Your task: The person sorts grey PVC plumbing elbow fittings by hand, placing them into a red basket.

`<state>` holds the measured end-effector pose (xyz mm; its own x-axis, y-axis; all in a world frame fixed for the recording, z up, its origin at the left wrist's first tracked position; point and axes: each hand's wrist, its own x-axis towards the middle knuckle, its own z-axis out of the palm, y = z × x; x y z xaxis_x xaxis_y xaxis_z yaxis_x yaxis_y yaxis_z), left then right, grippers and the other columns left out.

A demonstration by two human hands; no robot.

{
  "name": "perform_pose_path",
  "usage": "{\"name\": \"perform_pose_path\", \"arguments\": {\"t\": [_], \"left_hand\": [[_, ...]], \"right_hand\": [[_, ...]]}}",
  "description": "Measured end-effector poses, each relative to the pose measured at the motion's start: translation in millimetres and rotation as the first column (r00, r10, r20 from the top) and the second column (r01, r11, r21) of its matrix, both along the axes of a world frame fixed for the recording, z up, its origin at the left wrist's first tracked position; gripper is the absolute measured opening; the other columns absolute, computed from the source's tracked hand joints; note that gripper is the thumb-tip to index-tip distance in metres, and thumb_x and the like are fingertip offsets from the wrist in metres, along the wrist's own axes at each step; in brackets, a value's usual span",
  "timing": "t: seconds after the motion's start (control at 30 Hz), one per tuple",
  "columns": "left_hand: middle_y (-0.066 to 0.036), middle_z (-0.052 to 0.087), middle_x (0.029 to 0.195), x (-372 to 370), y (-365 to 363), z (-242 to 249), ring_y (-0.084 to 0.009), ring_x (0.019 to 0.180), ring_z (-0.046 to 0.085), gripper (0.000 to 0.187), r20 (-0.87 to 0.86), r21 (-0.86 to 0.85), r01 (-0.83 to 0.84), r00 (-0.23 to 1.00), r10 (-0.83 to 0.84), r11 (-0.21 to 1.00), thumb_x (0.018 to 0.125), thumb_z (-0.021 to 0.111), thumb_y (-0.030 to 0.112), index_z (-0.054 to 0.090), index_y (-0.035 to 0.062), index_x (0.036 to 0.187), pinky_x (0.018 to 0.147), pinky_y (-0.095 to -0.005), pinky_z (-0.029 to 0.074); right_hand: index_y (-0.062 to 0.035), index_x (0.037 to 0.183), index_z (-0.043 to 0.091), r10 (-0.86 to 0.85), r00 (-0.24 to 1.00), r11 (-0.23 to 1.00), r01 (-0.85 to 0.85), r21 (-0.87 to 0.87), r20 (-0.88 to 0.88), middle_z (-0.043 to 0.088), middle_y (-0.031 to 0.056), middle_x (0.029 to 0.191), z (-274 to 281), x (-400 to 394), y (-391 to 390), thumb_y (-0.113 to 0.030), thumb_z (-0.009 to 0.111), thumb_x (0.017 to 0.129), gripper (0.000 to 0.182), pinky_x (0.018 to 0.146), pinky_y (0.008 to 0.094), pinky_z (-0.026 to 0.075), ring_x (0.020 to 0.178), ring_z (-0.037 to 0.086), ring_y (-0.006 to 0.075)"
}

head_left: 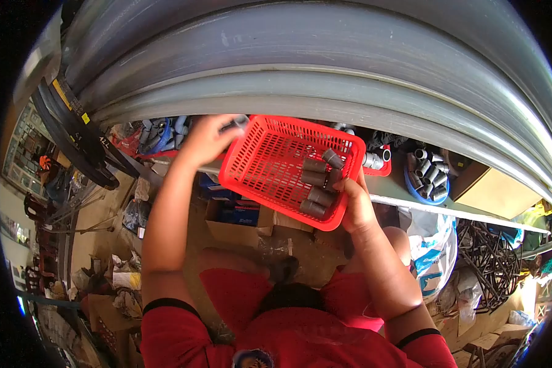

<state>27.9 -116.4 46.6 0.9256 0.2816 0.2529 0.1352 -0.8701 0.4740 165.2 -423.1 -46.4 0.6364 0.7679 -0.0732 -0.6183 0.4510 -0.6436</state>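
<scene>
A red plastic basket (270, 199) with slotted walls is tilted in front of me. In its right part lie several grey pipe fittings (313, 178), some in a row along the wall. My right hand (357, 207) grips the basket's near right rim, thumb inside over the edge and fingers hidden beneath. At the far left corner of the basket, my left hand (210, 138) is closed around a grey pipe fitting (240, 121), slightly blurred.
Large grey pipes (300, 49) lie across above the shelf. Behind the basket stand a blue basin of grey fittings (427, 178) on the right and a blue container of fittings (159, 136) on the left. An open cardboard box (236, 224) sits below, and a white-blue sack (434, 248) at right.
</scene>
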Motion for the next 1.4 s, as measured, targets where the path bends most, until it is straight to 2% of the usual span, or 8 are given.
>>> {"name": "perform_pose_path", "arguments": {"t": [0.13, 0.27, 0.5, 0.7, 0.8, 0.9, 1.0, 1.4], "left_hand": [[-0.02, 0.064, 0.126, -5.8, 76.3, -25.5, -0.0387, 0.123, 0.056, 0.039, 0.232, 0.374, -0.243, 0.959, 0.163, 0.895, 0.082, 0.077, 0.018, 0.068, 0.002, 0.116, 0.106, -0.0435, 0.041], [-0.02, 0.063, 0.127, -15.9, 111.2, -45.7, -0.0385, 0.122, 0.057, 0.039, -0.129, 0.389, -0.141, 0.97, 0.205, 0.91, 0.076, 0.079, 0.009, 0.071, 0.0043, 0.114, 0.105, -0.0434, 0.043], [-0.019, 0.065, 0.125, -16.0, 109.6, -62.4, -0.0384, 0.122, 0.056, 0.035, 0.023, 0.37, -0.143, 0.989, 0.145, 0.918, 0.082, 0.075, 0.009, 0.07, 0.0057, 0.117, 0.104, -0.0436, 0.044], [-0.018, 0.071, 0.108, -14.0, 113.6, -74.7, -0.0378, 0.106, 0.065, 0.035, 0.111, 0.404, -0.236, 0.972, 0.209, 0.884, 0.082, 0.078, 0.015, 0.07, 0.0048, 0.114, 0.094, -0.0429, 0.051], [-0.018, 0.072, 0.102, -15.2, 117.5, -81.0, -0.0352, 0.097, 0.069, 0.036, 0.071, 0.167, -0.269, 0.963, 0.26, 0.948, 0.079, 0.08, 0.016, 0.069, 0.0033, 0.111, 0.087, -0.0408, 0.054], [-0.018, 0.071, 0.107, -12.8, 117.2, -72.4, -0.0329, 0.101, 0.069, 0.043, 0.023, 0.133, -0.351, 0.936, 0.351, 0.927, 0.078, 0.08, 0.01, 0.067, 0.0044, 0.118, 0.084, -0.0411, 0.055], [-0.017, 0.072, 0.103, -13.1, 99.9, -59.3, -0.0313, 0.095, 0.071, 0.037, 0.061, 0.306, -0.365, 0.929, 0.365, 0.879, 0.078, 0.08, 0.012, 0.068, 0.0025, 0.113, 0.079, -0.0397, 0.056], [-0.018, 0.073, 0.099, -3.7, 104.7, -91.3, -0.0356, 0.089, 0.072, 0.028, 0.169, 0.216, -0.41, 0.909, 0.38, 0.886, 0.078, 0.08, 0.015, 0.074, 0.0033, 0.103, 0.083, -0.0426, 0.055]], "right_hand": [[-0.0177, 0.152, 0.031, 0.012, 1.0, 1.0, -0.012, -0.006, 0.011, 0.05, 0.0129, 0.141, -6.1, 3.8, 0.8, 0.006, 0.045, 0.075, 0.082, 0.104, 0.0438, 0.047, 0.126, 0.052, 0.0317], [-0.0181, 0.154, 0.029, 0.011, 1.0, 1.0, -0.011, -0.014, 0.015, 0.049, 0.0129, 0.142, -3.9, 5.1, 0.0, 0.006, 0.044, 0.076, 0.083, 0.102, 0.0433, 0.047, 0.126, 0.052, 0.0315], [-0.0185, 0.154, 0.029, 0.015, 1.0, 1.0, -0.015, -0.004, 0.015, 0.05, 0.0124, 0.142, -7.8, 10.6, 3.0, 0.006, 0.045, 0.077, 0.082, 0.1, 0.0418, 0.048, 0.125, 0.053, 0.0297], [-0.0184, 0.154, 0.028, 0.005, 0.999, 0.999, -0.004, -0.041, 0.031, 0.049, 0.0127, 0.143, -9.6, 9.4, 5.0, 0.005, 0.045, 0.078, 0.082, 0.1, 0.0421, 0.048, 0.125, 0.053, 0.0294], [-0.0183, 0.155, 0.027, 0.005, 0.999, 0.999, -0.003, -0.037, 0.042, 0.049, 0.0133, 0.143, -11.4, 7.5, 7.3, 0.005, 0.045, 0.077, 0.083, 0.101, 0.0427, 0.048, 0.126, 0.052, 0.0302], [-0.0184, 0.155, 0.026, 0.023, 0.999, 1.0, -0.023, -0.007, 0.048, 0.049, 0.014, 0.143, -2.9, 6.0, 6.0, 0.006, 0.044, 0.077, 0.083, 0.101, 0.0431, 0.048, 0.127, 0.052, 0.0307], [-0.0182, 0.155, 0.027, 0.032, 0.999, 0.999, -0.032, 0.009, 0.04, 0.048, 0.0143, 0.143, -0.7, 5.4, 5.8, 0.006, 0.044, 0.077, 0.083, 0.101, 0.0435, 0.048, 0.127, 0.052, 0.031], [-0.022, 0.158, 0.023, 0.007, 1.0, 1.0, -0.006, -0.03, 0.018, 0.048, 0.0122, 0.144, -10.4, 6.5, 7.8, 0.007, 0.045, 0.079, 0.087, 0.101, 0.0421, 0.049, 0.125, 0.053, 0.03]]}}
